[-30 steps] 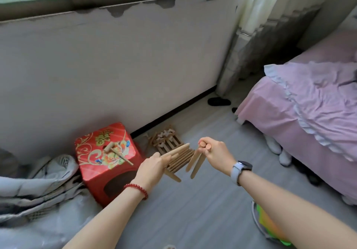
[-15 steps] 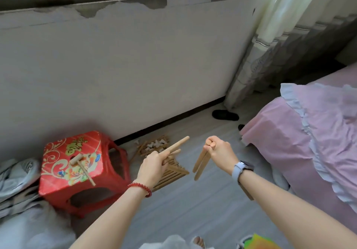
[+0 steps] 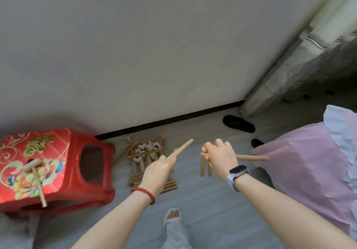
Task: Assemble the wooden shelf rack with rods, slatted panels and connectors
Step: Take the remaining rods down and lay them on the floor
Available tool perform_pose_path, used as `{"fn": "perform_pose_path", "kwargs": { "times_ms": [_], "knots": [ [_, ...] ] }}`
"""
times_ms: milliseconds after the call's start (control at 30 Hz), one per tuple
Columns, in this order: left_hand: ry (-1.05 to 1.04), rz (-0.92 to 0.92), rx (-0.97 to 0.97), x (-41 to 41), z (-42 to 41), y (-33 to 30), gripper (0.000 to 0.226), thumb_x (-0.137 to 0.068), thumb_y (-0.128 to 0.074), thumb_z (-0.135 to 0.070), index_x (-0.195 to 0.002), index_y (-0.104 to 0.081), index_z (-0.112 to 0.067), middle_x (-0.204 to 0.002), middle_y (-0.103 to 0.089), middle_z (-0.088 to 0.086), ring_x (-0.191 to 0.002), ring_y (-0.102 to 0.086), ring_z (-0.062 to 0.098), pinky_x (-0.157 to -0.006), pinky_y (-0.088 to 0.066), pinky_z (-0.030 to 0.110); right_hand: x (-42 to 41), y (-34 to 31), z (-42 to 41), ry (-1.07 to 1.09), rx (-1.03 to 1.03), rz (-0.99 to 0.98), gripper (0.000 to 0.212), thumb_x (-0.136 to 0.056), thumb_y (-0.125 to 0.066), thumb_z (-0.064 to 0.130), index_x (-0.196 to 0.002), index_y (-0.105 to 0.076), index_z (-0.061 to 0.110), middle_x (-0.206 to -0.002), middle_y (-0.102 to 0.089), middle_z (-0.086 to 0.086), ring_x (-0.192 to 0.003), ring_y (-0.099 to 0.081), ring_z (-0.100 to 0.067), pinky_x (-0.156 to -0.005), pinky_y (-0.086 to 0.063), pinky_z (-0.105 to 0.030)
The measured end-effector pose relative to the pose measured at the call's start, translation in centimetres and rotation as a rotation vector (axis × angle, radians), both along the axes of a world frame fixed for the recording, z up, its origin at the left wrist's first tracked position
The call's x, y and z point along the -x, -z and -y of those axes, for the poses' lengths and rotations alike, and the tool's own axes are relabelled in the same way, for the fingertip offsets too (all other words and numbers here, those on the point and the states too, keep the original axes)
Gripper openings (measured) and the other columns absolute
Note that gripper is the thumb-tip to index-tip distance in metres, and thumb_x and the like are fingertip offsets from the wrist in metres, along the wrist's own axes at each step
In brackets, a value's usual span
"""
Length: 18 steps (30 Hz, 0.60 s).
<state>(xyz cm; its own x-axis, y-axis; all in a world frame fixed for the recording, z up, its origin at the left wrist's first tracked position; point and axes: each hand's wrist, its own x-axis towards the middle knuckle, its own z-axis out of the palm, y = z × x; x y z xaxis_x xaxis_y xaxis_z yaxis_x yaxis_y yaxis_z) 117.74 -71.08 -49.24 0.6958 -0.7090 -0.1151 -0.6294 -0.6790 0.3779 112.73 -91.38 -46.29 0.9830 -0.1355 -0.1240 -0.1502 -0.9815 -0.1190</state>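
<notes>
My left hand [image 3: 157,171] grips a wooden rod [image 3: 182,149] that points up and to the right. My right hand [image 3: 219,157] holds several wooden rods [image 3: 204,166]: two hang down from the fist, and another rod [image 3: 253,158] sticks out to the right behind the wrist. On the floor beyond my hands lies a stack of slatted wooden panels [image 3: 148,162] with white connectors [image 3: 144,148] scattered on top. Loose rods [image 3: 125,152] lie at the stack's left side.
A red plastic stool [image 3: 56,163] stands at the left with a small wooden mallet [image 3: 36,175] on top. A bed with a pink cover [image 3: 309,167] fills the right. Dark slippers [image 3: 238,123] lie by the wall near a curtain [image 3: 301,52]. My foot [image 3: 172,215] is below.
The camera has tilted down and moved closer to the floor. Both hands keep their rods; the right hand has turned so one rod now sticks out to the right.
</notes>
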Motion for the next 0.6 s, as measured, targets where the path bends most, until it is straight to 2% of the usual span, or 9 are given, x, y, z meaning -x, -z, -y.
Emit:
{"fn": "perform_pose_path", "kwargs": {
  "times_ms": [67,100,167,233,333,400,500,567,600],
  "knots": [
    [-0.055,-0.033,-0.013,-2.0,2.3,3.3,0.116,-0.088,-0.043,0.006,-0.102,0.047,-0.065,-0.077,-0.039,0.005,-0.061,-0.052,0.028,-0.052,-0.041,0.033,-2.4,3.7,2.1,0.001,-0.042,-0.056,0.008,-0.093,-0.044,0.017,-0.096,-0.052,0.017,-0.070,-0.045,0.008,-0.080,-0.043,-0.022,-0.061,-0.027,-0.030],
    [-0.103,-0.053,-0.030,-2.7,3.3,4.6,0.110,-0.090,-0.042,0.003,-0.111,0.041,-0.066,-0.079,-0.040,0.004,-0.064,-0.053,0.028,-0.053,-0.042,0.032,-3.3,5.5,3.0,0.009,-0.062,-0.077,0.008,-0.094,-0.041,0.018,-0.097,-0.048,0.019,-0.067,-0.036,0.009,-0.082,-0.042,-0.021,-0.059,-0.025,-0.030],
    [-0.214,-0.122,-0.093,-4.1,5.0,7.6,0.075,-0.096,-0.038,-0.008,-0.143,0.003,-0.049,-0.088,-0.043,0.003,-0.072,-0.054,0.024,-0.061,-0.046,0.031,-5.0,9.0,4.8,0.058,-0.110,-0.074,0.007,-0.097,-0.038,0.020,-0.098,-0.045,0.021,-0.068,-0.034,0.012,-0.091,-0.043,-0.018,-0.056,-0.024,-0.028],
    [-0.330,-0.172,-0.105,-5.2,7.0,11.3,0.043,-0.098,-0.037,-0.015,-0.139,-0.032,-0.026,-0.095,-0.045,0.003,-0.078,-0.054,0.022,-0.066,-0.048,0.029,-6.6,13.2,6.6,0.138,-0.168,-0.026,0.012,-0.098,-0.040,0.022,-0.103,-0.049,0.017,-0.079,-0.045,0.011,-0.095,-0.045,-0.017,-0.057,-0.028,-0.029],
    [-0.420,-0.186,-0.054,-6.3,9.5,17.2,0.039,-0.098,-0.039,-0.018,-0.136,-0.038,-0.023,-0.097,-0.047,0.004,-0.081,-0.054,0.022,-0.068,-0.046,0.029,-9.1,18.9,9.1,0.295,-0.303,0.077,0.020,-0.097,-0.047,0.026,-0.105,-0.056,0.010,-0.086,-0.059,-0.003,-0.095,-0.050,-0.024,-0.063,-0.037,-0.033],
    [-0.484,-0.196,0.026,-7.0,11.0,22.4,0.036,-0.099,-0.040,-0.020,-0.135,-0.042,-0.024,-0.096,-0.049,0.003,-0.082,-0.054,0.024,-0.067,-0.046,0.027,-10.9,23.6,10.5,0.352,-0.399,0.150,0.022,-0.095,-0.052,0.026,-0.104,-0.059,0.007,-0.084,-0.059,-0.007,-0.092,-0.052,-0.028,-0.064,-0.033,-0.033],
    [-0.671,-0.256,0.232,-7.8,12.9,31.0,0.032,-0.098,-0.044,-0.021,-0.128,-0.052,-0.016,-0.098,-0.056,0.001,-0.088,-0.055,0.023,-0.063,-0.032,0.014,-12.9,31.2,11.9,0.429,-0.553,0.273,0.019,-0.092,-0.057,0.022,-0.102,-0.061,0.005,-0.085,-0.063,-0.011,-0.088,-0.053,-0.029,-0.062,-0.024,-0.024],
    [-0.662,-0.200,0.268,-7.9,13.9,35.8,0.039,-0.096,-0.047,-0.014,-0.135,-0.050,-0.015,-0.118,-0.058,0.009,-0.105,-0.055,0.025,-0.071,-0.024,0.010,-13.8,35.1,12.6,0.546,-0.705,0.387,0.015,-0.089,-0.061,0.019,-0.098,-0.063,0.007,-0.081,-0.062,-0.004,-0.083,-0.052,-0.022,-0.065,-0.028,-0.018],
    [-0.671,-0.174,0.297,-7.7,14.4,38.5,0.041,-0.095,-0.050,-0.010,-0.135,-0.049,-0.015,-0.120,-0.058,0.011,-0.106,-0.055,0.025,-0.075,-0.023,0.009,-14.0,37.5,12.9,0.619,-0.778,0.439,0.011,-0.088,-0.063,0.018,-0.095,-0.064,0.009,-0.078,-0.061,0.003,-0.080,-0.052,-0.017,-0.066,-0.030,-0.013]
  ]
}}
